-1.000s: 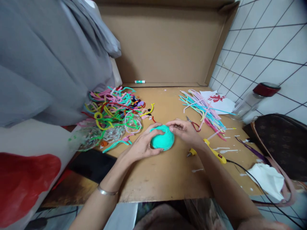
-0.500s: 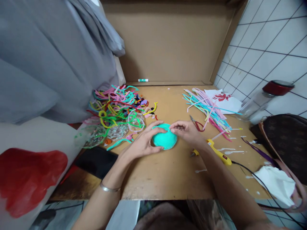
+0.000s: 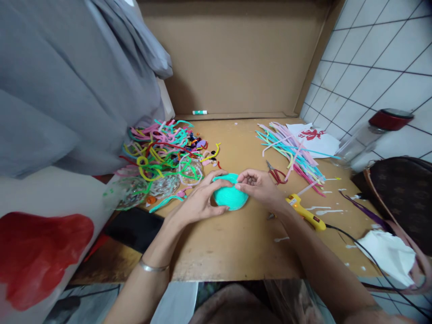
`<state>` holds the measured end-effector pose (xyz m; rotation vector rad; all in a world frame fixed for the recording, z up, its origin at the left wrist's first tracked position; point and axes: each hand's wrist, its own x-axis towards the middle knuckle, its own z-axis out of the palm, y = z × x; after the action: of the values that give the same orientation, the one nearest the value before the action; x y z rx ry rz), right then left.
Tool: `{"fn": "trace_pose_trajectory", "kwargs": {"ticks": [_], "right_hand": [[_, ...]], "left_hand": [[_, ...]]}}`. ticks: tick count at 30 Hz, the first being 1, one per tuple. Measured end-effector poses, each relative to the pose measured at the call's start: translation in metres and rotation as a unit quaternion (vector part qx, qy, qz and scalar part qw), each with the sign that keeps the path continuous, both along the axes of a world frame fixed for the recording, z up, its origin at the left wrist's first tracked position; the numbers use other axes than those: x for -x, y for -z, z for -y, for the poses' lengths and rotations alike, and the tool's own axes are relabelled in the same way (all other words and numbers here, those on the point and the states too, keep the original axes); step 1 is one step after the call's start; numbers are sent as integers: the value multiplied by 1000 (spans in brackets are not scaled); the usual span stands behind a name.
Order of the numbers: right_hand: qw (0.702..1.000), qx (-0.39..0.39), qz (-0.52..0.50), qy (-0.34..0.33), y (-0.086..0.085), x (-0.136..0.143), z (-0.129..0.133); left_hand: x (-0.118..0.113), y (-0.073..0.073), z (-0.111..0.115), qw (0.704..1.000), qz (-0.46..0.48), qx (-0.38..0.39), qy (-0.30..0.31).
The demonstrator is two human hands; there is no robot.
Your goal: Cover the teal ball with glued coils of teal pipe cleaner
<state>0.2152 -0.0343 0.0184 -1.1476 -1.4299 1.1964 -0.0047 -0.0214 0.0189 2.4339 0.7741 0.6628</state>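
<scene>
A round turquoise piece [image 3: 231, 198], seemingly wound from fuzzy pipe cleaner, is held just above or on the table in front of me. My left hand [image 3: 201, 198] wraps its left side, thumb along the lower edge and fingers over the top. At its upper right, my right hand [image 3: 258, 185] pinches with thumb and index finger against the surface. Whatever lies between those fingertips is too small to make out. Red-handled pliers or snips [image 3: 276, 173] lie just beyond my right hand. A yellow glue gun [image 3: 305, 212] rests partly behind my right forearm.
Tangled coloured pipe cleaners [image 3: 158, 148] are heaped at the left, by a black phone-like slab [image 3: 135, 228]. More straight pipe cleaners [image 3: 293, 153] lie at the right. A glass bottle [image 3: 362, 141], a brown bag [image 3: 401, 193] and crumpled tissue [image 3: 388, 254] line the right side.
My right hand has shifted slightly left along the top of the turquoise piece, its fingers curled closer. My left hand keeps its hold. The view has moved a little.
</scene>
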Motion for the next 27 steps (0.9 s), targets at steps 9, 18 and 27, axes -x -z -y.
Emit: {"fn": "trace_pose_trajectory", "kwargs": {"ticks": [9,18,27], "right_hand": [[1000,-3,18,21,1,3,0],[999,-13,31,22,1,3,-1],[999,-2,20,39,1,2,-1]], "left_hand": [[-2,-2,1,1000,-1,-10,5],[-3,-1,1,1000,7,-17,1],[-4,3,1,999,28,-34,-9]]}}
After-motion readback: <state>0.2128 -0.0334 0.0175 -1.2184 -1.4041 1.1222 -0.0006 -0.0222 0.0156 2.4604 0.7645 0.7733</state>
